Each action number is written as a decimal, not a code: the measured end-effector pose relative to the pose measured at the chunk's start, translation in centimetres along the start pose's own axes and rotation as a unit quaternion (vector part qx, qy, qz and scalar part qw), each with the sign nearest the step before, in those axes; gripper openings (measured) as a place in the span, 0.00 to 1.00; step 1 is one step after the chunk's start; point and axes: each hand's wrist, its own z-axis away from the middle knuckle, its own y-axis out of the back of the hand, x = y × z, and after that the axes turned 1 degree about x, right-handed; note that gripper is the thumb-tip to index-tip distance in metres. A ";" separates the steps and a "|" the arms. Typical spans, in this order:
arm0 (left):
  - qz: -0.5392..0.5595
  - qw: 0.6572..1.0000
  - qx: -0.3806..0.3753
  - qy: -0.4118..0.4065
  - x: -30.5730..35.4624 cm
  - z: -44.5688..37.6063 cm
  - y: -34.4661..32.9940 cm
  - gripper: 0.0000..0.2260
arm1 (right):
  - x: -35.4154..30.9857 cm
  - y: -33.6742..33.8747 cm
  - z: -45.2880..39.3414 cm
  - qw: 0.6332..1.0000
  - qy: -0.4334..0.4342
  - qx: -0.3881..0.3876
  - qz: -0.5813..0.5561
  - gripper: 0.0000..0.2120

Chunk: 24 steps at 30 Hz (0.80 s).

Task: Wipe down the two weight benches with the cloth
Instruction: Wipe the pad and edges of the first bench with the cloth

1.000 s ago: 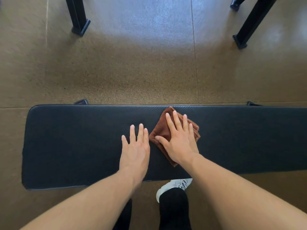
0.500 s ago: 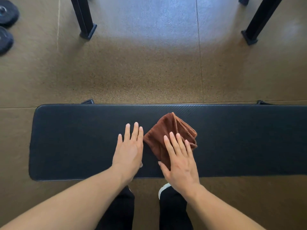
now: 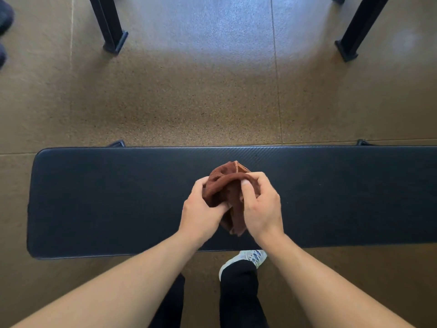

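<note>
A long black padded weight bench (image 3: 106, 197) lies crosswise in front of me, running out of view on the right. Above its middle, a bunched brown cloth (image 3: 224, 183) is held between both hands. My left hand (image 3: 203, 211) grips the cloth's left side with curled fingers. My right hand (image 3: 262, 204) pinches the cloth's right side, thumb on top. The cloth's lower end hangs between my wrists. Only this one bench is in view.
Speckled tan rubber floor (image 3: 189, 102) spreads beyond the bench. Two black metal legs stand at the back, one at left (image 3: 111, 31) and one at right (image 3: 354, 36). Dark weight plates (image 3: 3, 31) show at the far left edge. My shoe (image 3: 243, 259) is under the bench's near edge.
Both hands were flat on the bench, the right pressing the cloth. They have since curled round the cloth and gathered it up into a bunch between them.
</note>
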 end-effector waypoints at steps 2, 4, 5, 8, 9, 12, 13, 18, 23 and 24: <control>0.020 0.999 -0.017 0.025 0.7 -0.7 0.6 0.15 | -0.7 0.3 -1.0 0.999 -0.038 0.017 -0.028 0.05; -0.018 0.999 -0.018 0.037 1.6 -1.4 1.6 0.11 | -1.6 1.0 -2.3 0.999 -0.033 0.042 -0.002 0.01; -0.037 0.998 -0.024 0.040 2.2 -1.8 2.1 0.10 | -2.4 1.4 -3.1 0.998 -0.021 0.052 0.028 0.05; -0.063 0.994 -0.083 0.046 4.2 -3.0 3.0 0.08 | -6.2 2.5 -5.5 0.981 0.049 0.065 0.174 0.16; -0.057 0.992 -0.106 0.047 4.9 -3.4 3.2 0.09 | -7.6 2.8 -6.5 0.971 0.082 0.069 0.213 0.18; -0.040 0.990 -0.129 0.030 6.1 -4.6 3.0 0.10 | -11.0 2.5 -9.9 0.933 0.168 0.083 0.307 0.21; -0.060 0.993 -0.105 0.010 6.0 -5.0 2.8 0.11 | -11.4 1.9 -11.0 0.912 0.192 0.085 0.352 0.22; -0.295 0.952 0.029 -0.078 2.8 -5.0 3.2 0.28 | -7.5 -2.9 -12.4 0.859 0.118 -0.157 0.473 0.25; -0.374 0.920 -0.003 -0.120 1.3 -5.0 3.0 0.35 | -1.8 -5.3 -10.1 0.841 0.066 -0.225 0.487 0.38; -0.374 0.921 -0.007 -0.110 1.2 -5.4 2.9 0.36 | -1.8 -5.4 -10.6 0.843 0.074 -0.211 0.488 0.38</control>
